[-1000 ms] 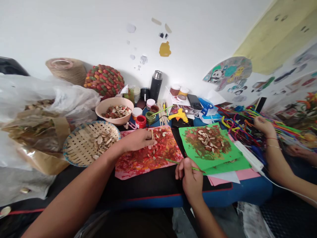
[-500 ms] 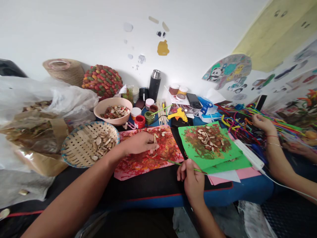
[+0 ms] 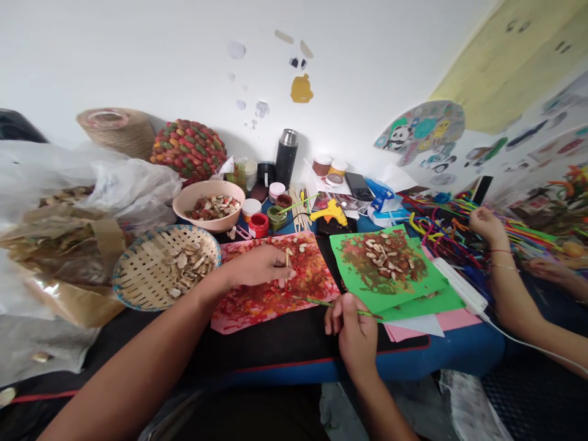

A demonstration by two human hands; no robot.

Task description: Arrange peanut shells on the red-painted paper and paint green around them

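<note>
Head view: left grip pinches a stick upright over the red sheet; right grip clasps a green brush.

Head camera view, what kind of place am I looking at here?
Most likely a shared craft table in a home or classroom: paint pots and a yellow glue gun stand at the back, colourful pipe cleaners lie heaped at right, and a panda drawing is pinned up behind.
</note>
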